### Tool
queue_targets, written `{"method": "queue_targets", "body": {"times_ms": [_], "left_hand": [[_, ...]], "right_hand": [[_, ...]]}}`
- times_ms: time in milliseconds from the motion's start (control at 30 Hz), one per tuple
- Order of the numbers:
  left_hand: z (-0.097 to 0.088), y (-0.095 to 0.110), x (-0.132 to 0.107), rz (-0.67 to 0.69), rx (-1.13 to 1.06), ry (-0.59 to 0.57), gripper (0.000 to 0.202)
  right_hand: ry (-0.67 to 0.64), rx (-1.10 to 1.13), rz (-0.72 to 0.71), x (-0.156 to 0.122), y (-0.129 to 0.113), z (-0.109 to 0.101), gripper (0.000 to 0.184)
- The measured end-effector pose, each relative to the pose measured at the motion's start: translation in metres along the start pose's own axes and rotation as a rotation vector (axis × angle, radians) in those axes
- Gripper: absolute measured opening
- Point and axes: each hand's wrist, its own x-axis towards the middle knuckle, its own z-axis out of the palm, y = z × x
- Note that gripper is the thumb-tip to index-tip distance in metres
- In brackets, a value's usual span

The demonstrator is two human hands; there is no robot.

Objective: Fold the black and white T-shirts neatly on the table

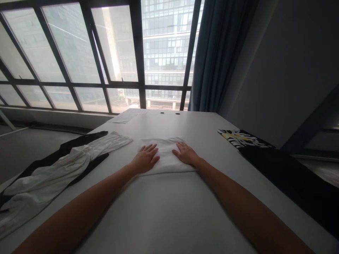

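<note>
A folded piece of white cloth [166,160], shaped roughly as a rectangle, lies flat in the middle of the white table [169,211]. My left hand [146,158] rests palm down on its left side, fingers spread. On the cloth's right side lies my right hand [186,153], also flat with the fingers apart. Neither hand grips anything. Soft creases run across the cloth between the two hands. Its exact kind of garment cannot be told from this folded shape.
Loose white clothing [66,169] lies over black clothing [63,146] along the left table edge. On the right sit a folded black, white and yellow patterned cloth [241,138] and black fabric [286,180]. Paper sheets [124,117] lie far left, before windows and a blue curtain [212,63].
</note>
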Motion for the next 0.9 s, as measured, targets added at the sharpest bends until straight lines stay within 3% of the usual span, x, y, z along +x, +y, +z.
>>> {"method": "queue_targets", "body": {"times_ms": [167, 300, 367, 467, 567, 700, 900], "left_hand": [[0.0, -0.023, -0.001, -0.209, 0.044, -0.171, 0.076], [-0.008, -0.017, 0.012, -0.311, 0.18, -0.21, 0.075], [-0.004, -0.002, 0.023, -0.277, 0.205, -0.195, 0.069], [0.01, 0.023, 0.034, -0.107, 0.16, -0.178, 0.06], [0.023, 0.032, 0.036, -0.019, 0.105, -0.161, 0.059], [0.023, 0.011, 0.038, -0.114, 0.065, -0.126, 0.063], [0.015, -0.025, 0.066, -0.263, 0.085, -0.172, 0.073]], "right_hand": [[0.012, 0.016, 0.162, -0.001, -0.003, 0.002, 0.081], [0.037, -0.031, 0.216, -0.004, -0.008, 0.002, 0.079], [0.108, -0.104, 0.15, -0.006, -0.012, 0.001, 0.071], [0.222, -0.168, -0.128, -0.009, -0.017, 0.0, 0.056], [0.177, -0.098, -0.331, -0.009, -0.018, 0.001, 0.049], [0.121, -0.014, -0.319, -0.006, -0.013, 0.003, 0.054], [0.085, -0.001, -0.29, -0.008, -0.013, 0.002, 0.056]]}}
